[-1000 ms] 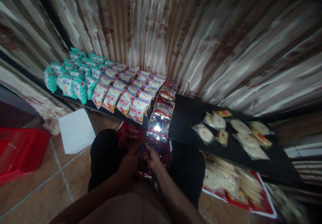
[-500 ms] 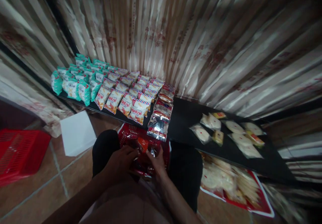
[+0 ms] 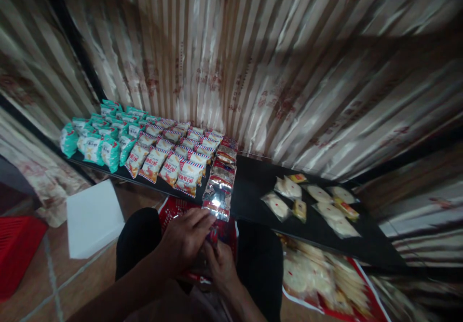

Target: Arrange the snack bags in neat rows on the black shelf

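Note:
My left hand (image 3: 188,235) is over a red basket (image 3: 167,213) between my knees, its fingers pressed together and bent downward. Whatever lies under those fingers is hidden. Just right of it, my right hand (image 3: 221,264) pinches a dark red shiny snack packet (image 3: 213,236), partly covered by both hands. The left fingertips reach the near edge of a silvery packet (image 3: 216,202), the front one of a row of shiny dark red packets (image 3: 221,173) on the black shelf (image 3: 249,187). Whether they touch it I cannot tell.
White-and-orange snack bags (image 3: 190,175) and teal bags (image 3: 93,148) fill the shelf's left part. Flat round packs (image 3: 320,194) and small yellow packs (image 3: 299,209) lie farther right. Below are a red-rimmed tray (image 3: 369,283), a white box (image 3: 94,221) and another red basket (image 3: 20,249).
My left hand has moved up and right, closer to the front shiny packet and over the held one. My right hand stays low beside it. The whole view has shifted slightly.

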### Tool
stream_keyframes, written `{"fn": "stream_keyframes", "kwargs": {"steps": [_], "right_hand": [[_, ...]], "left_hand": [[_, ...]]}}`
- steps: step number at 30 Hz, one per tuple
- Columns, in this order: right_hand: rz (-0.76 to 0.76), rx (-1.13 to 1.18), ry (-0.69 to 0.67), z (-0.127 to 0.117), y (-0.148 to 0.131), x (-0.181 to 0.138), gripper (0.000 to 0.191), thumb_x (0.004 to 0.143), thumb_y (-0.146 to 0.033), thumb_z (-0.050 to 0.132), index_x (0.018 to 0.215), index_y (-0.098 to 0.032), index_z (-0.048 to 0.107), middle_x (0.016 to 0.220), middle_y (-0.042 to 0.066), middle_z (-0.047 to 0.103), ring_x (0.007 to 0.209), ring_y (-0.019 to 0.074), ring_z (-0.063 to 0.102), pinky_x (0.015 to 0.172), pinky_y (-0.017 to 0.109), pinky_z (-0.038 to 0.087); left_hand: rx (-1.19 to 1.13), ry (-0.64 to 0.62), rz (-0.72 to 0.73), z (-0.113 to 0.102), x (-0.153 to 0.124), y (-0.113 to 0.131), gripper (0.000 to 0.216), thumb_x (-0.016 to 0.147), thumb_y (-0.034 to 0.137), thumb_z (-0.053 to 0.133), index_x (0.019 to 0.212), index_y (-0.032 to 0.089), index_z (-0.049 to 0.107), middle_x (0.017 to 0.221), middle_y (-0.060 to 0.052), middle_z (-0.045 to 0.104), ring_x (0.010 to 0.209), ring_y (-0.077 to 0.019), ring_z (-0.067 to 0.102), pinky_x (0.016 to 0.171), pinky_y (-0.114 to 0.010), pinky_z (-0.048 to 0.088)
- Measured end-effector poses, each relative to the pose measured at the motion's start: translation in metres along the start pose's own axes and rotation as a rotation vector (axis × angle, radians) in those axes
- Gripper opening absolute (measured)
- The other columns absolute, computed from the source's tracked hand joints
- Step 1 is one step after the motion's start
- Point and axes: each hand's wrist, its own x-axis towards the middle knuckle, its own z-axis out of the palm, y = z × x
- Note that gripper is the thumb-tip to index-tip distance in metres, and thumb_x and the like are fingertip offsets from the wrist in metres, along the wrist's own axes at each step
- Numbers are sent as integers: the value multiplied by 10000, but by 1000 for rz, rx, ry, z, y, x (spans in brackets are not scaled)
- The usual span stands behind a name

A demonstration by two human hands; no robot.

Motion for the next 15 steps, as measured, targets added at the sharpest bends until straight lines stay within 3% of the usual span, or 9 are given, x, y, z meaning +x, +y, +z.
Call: {"fn": "stream_keyframes", "kwargs": {"steps": [3, 5, 8, 11, 15], "right_hand": [[132, 161, 182, -19, -10, 19, 366, 744, -539, 589, 698, -180, 650, 626, 16, 646, 579, 164, 569, 538, 253, 444], [216, 328, 286, -37, -20, 38, 401, 675, -562, 652, 767, -171, 650, 660, 18, 667, 580, 164, 586, 529, 254, 461], [277, 568, 381, -64, -32, 76, 434, 612, -520, 725, 861, -178, 628, 676, 3, 684, 530, 141, 585, 514, 250, 472], [223, 699, 471, -85, -33, 118, 430, 544, -438, 791, 845, -189, 613, 674, -10, 686, 524, 125, 591, 523, 239, 479], [167, 760, 531, -99, -30, 169, 435, 443, -359, 844, 768, -194, 607, 628, -34, 668, 532, 101, 583, 547, 212, 482]], "left_hand": [[3, 276, -10, 4, 16, 2, 429, 891, 173, 434, 1319, 183, 427, 1408, -138, 390, 1299, -244, 380, 1013, -366, 423], [-12, 356, -38, 11, 25, 2, 456, 883, 157, 438, 1337, 186, 400, 1467, -143, 292, 1352, -272, 295, 1042, -418, 397], [-68, 290, -87, 26, 40, 2, 456, 880, 198, 452, 1334, 205, 413, 1508, -126, 210, 1381, -303, 229, 1061, -475, 368], [-169, 218, -203, 43, 58, 1, 494, 877, 268, 474, 1360, 212, 389, 1522, -128, 168, 1377, -305, 247, 1053, -464, 386], [-364, 165, -444, 69, 96, -10, 446, 885, 255, 450, 1320, 155, 441, 1457, -171, 302, 1301, -265, 402, 991, -397, 463]]}}
